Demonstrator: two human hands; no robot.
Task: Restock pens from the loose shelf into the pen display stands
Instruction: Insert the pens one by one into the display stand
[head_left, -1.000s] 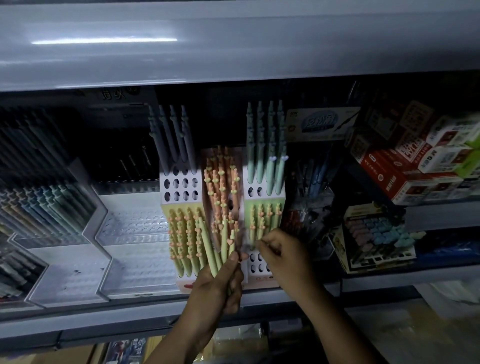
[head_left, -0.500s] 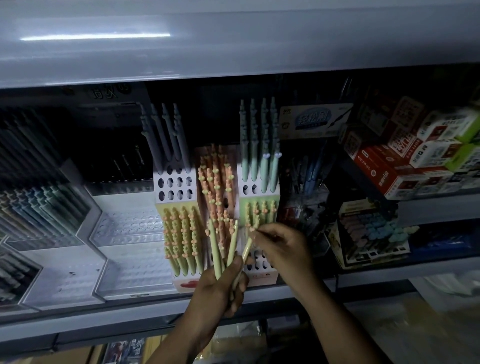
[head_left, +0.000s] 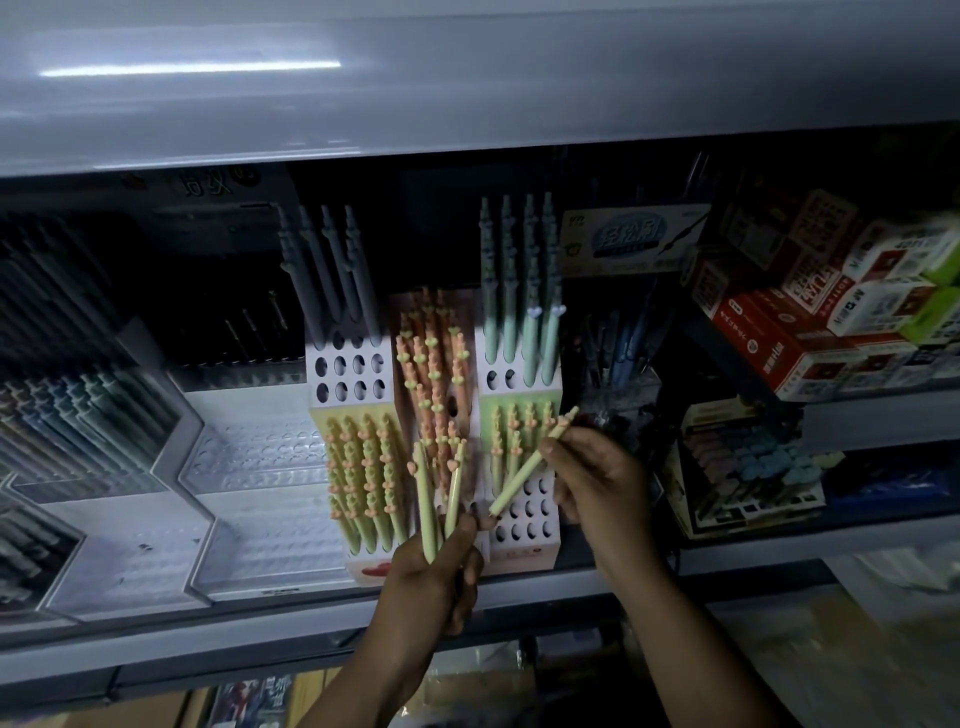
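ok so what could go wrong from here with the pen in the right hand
The right hand pinches the green pen steeply tilted, so its tip could miss the empty holes and bump the seated pens. The left hand grips a fanned bundle that might slip.

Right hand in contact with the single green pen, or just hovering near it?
Touching. The head view shows the right hand pinching the single green pen near its clip end, with the shaft slanting down-left out of the grip.
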